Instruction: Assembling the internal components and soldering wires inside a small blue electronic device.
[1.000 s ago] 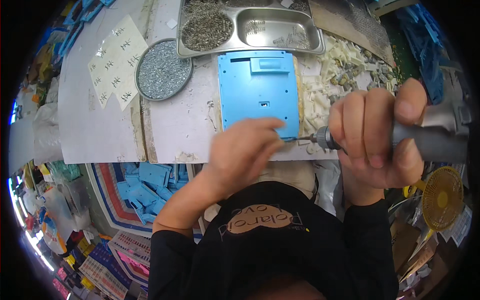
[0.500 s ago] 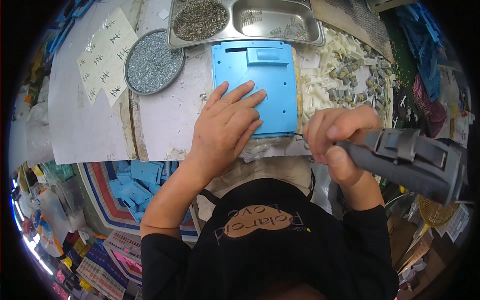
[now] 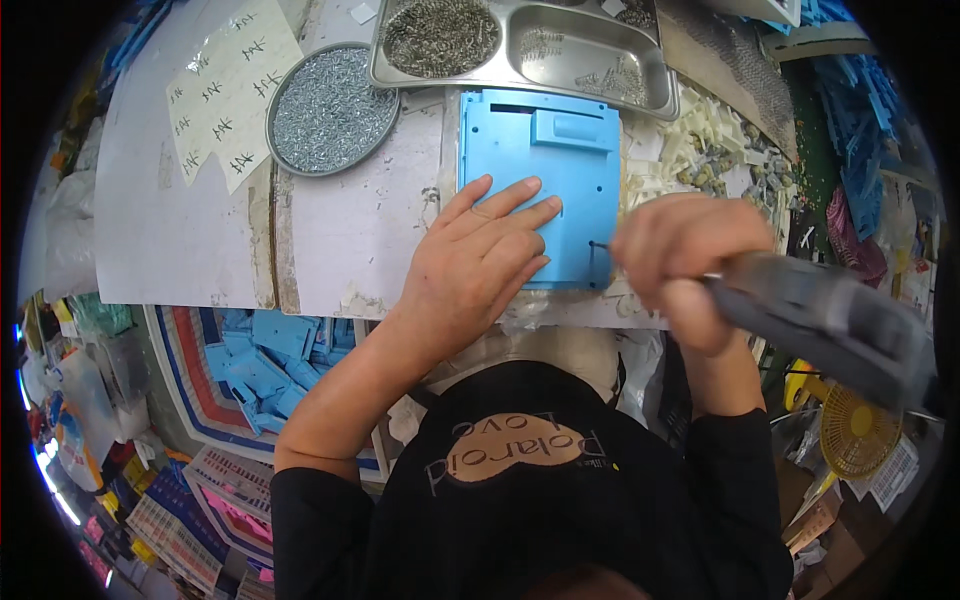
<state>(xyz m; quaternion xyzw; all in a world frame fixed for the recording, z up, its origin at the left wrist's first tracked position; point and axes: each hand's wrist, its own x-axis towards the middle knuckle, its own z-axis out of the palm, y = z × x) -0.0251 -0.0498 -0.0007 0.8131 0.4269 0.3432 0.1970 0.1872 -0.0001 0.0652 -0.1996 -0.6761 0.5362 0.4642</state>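
Note:
A light blue plastic panel (image 3: 575,175) with small holes and a raised block lies flat on the table. My left hand (image 3: 490,245) rests on its left half, palm down, fingers spread. At the panel's right edge, my right hand (image 3: 690,255) is wrapped round a grey power screwdriver (image 3: 820,315), blurred by motion. Its thin dark bit (image 3: 598,245) points left over the panel's lower right part; I cannot tell whether the tip touches.
Left of the panel stands a round dish of small silver screws (image 3: 335,110). A steel tray (image 3: 510,70) holding springs sits behind. Cream plastic parts (image 3: 700,150) are piled on the right. Below the table's front edge, a bin (image 3: 205,400) contains blue panels.
The bit has moved away from the panel's near right corner, up over its surface. My left hand stays spread on the panel. The whole view has shifted slightly.

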